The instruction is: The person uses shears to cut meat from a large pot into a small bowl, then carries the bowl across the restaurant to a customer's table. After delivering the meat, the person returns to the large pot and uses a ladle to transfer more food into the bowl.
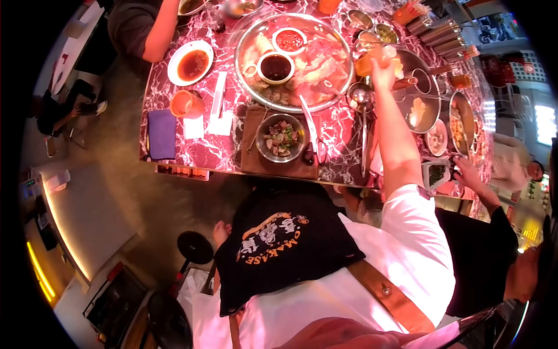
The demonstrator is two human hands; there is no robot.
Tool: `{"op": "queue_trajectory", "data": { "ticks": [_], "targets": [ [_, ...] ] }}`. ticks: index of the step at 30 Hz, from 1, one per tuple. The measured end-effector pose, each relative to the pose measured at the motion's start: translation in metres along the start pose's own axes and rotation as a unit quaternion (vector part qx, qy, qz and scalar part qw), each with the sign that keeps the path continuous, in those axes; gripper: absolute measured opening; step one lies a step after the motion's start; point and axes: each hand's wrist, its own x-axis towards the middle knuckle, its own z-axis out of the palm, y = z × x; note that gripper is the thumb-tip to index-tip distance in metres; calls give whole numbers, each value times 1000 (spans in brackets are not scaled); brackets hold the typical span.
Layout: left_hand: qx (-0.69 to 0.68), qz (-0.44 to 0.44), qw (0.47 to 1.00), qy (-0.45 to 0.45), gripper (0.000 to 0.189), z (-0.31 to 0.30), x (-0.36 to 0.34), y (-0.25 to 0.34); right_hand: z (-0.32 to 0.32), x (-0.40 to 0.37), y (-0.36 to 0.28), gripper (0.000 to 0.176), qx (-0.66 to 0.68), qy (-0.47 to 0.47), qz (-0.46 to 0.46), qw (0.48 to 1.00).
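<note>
My right arm stretches across the table, and my right hand [382, 71] is closed around an amber-yellow, see-through thing [398, 66] whose kind I cannot make out. Just right of it stands a large metal pot [431, 113] with a pale piece of food inside. Left of the hand is a big round metal tray [239, 75] of raw meat, carrying a bowl of dark sauce [275, 68] and a bowl of red sauce [289, 41]. My left hand [221, 231] hangs low beside my black apron [273, 244], below the table edge; its fingers are too small to read.
Before me are a metal bowl of chopped meat and greens [281, 138], scissors [314, 131] and a ladle [361, 99]. An orange cup [187, 104] and a white sauce plate [172, 65] stand left. Another person's hand [467, 173] is at the right edge, beside a small container [436, 174].
</note>
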Motion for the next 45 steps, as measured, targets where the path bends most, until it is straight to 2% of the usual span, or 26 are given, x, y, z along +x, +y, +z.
{"op": "queue_trajectory", "data": {
  "ticks": [2, 3, 5, 7, 9, 12, 15, 17, 20, 22, 24, 25, 26, 27, 28, 29, 30, 31, 32, 35, 38, 39, 41, 42, 43, 45],
  "targets": [
    [45, 26, 999, 0, 26, -4, -9, 6, -12, -15, 1, 65, 70, 23, -13, 997],
    [49, 27, 998, -14, 26, -8, -7, 11, -25, -37, 2, 59, 64, 69, -70, 993],
    [37, 16, 999, -15, 26, -6, 1, 22, -66, -110, -2, 37, 85, 19, -98, 991],
    [25, 25, 999, -27, 23, 9, -4, 54, -64, -182, 54, 24, -39, 32, -162, 985],
    [139, 127, 975, -118, 20, 23, 1, 88, -67, -235, 91, 20, -174, -35, -107, 978],
    [196, 182, 929, -257, 20, 66, -8, 155, -70, -243, 103, 17, -116, -51, -66, 990],
    [311, 291, 848, -316, 24, 116, -42, 214, -87, -238, 73, 26, -32, -68, -66, 995],
    [323, 362, 789, -376, 27, 151, -51, 228, -93, -240, 35, 31, -12, -43, -142, 989],
    [282, 330, 783, -446, 35, 208, -59, 219, -75, -240, -28, 31, 72, -180, -171, 966],
    [221, 331, 794, -459, 38, 233, -67, 203, -45, -232, -67, 30, 132, -271, -139, 943],
    [178, 305, 778, -520, 42, 250, -83, 208, 1, -216, -84, 30, 83, -305, -176, 932],
    [177, 479, 718, -473, 42, 268, -45, 177, 40, -206, -70, 30, 121, -306, -236, 914],
    [109, 433, 754, -481, 42, 278, -36, 158, 51, -200, -86, 33, 111, -419, -162, 887],
    [81, 413, 770, -479, 41, 272, -74, 173, 75, -190, -83, 30, 58, -443, -151, 882],
    [22, 435, 751, -496, 43, 274, -85, 172, 45, -190, -126, 24, 5, -470, -174, 865],
    [57, 334, 805, -487, 42, 274, -97, 178, 46, -184, -138, 22, -97, -450, -213, 862],
    [39, 405, 799, -443, 39, 285, -73, 158, 38, -177, -155, 24, -94, -483, -147, 858],
    [41, 322, 833, -448, 44, 279, -79, 163, 45, -167, -156, 24, -90, -463, -145, 870],
    [40, 264, 839, -473, 48, 271, -96, 176, 65, -157, -148, 25, -50, -509, -58, 857],
    [23, 251, 854, -455, 60, 268, -106, 178, 126, -130, -129, 26, 73, -640, 189, 741],
    [52, 242, 868, -430, 62, 264, -104, 178, 84, -122, -155, 29, 316, -648, 256, 644],
    [52, 227, 877, -420, 61, 260, -108, 180, 76, -126, -164, 27, 361, -588, 255, 677],
    [53, 223, 879, -419, 59, 250, -109, 182, 73, -129, -157, 19, 366, -525, 94, 763],
    [52, 224, 881, -414, 59, 246, -110, 184, 66, -128, -161, 29, 191, -477, -61, 855],
    [39, 219, 882, -414, 59, 242, -112, 185, 70, -130, -157, 29, 193, -480, -63, 853],
    [27, 215, 886, -410, 58, 235, -116, 189, 74, -144, -152, 31, 36, -302, -258, 917]
  ]
}}
